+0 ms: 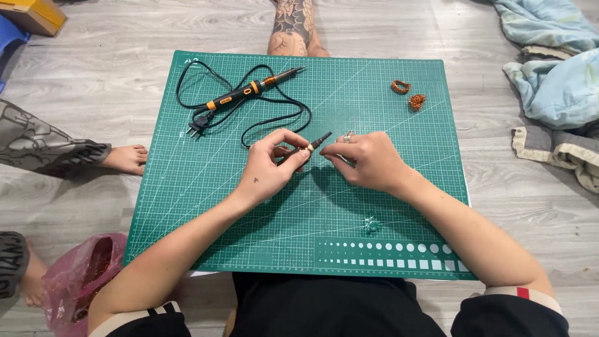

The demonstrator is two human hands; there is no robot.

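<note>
Hands: both are working together over the middle of the green cutting mat (187, 206), which is lying on the wooden floor (112, 68).
Left hand (269, 167): fingers are curling closed around a dark, slim pointed tool (307, 148), with a small pale ring sitting on its shaft near the fingertips.
Right hand (369, 161): fingers are pinching together just beside the tool tip; whatever is being pinched is too small to make out.
Finished pieces: two small coiled copper-coloured wire pieces (409, 93) are lying well apart from the hands, near the far right corner of the mat, so some work is appearing complete.
Work remaining: the piece at the tool is judged to be in progress, not yet set aside.
Soldering iron (249, 92): lying unused at the far side of the mat, its black cord looping beside it, plug unconnected.
Pink plastic bag (78, 281): resting on the floor by the left elbow.
</note>
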